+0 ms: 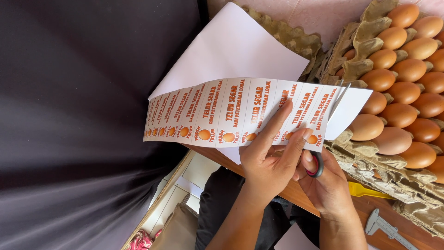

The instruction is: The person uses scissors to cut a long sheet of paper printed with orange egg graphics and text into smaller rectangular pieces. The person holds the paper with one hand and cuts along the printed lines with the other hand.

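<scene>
The left hand pinched the label strip held above the egg trays, and the right hand gripped scissors at its end, so a tilted strip could make the cut cross 1 label.

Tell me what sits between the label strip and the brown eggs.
In the head view, the scissors cross the label strip's right end, with a blank white flap beyond them; then the eggs begin in their pulp tray.

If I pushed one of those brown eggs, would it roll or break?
Probably it stays put: each egg sits in a cup of the cardboard tray. Lifted out, its rounded shape would likely roll. The shell is probably fragile.
</scene>
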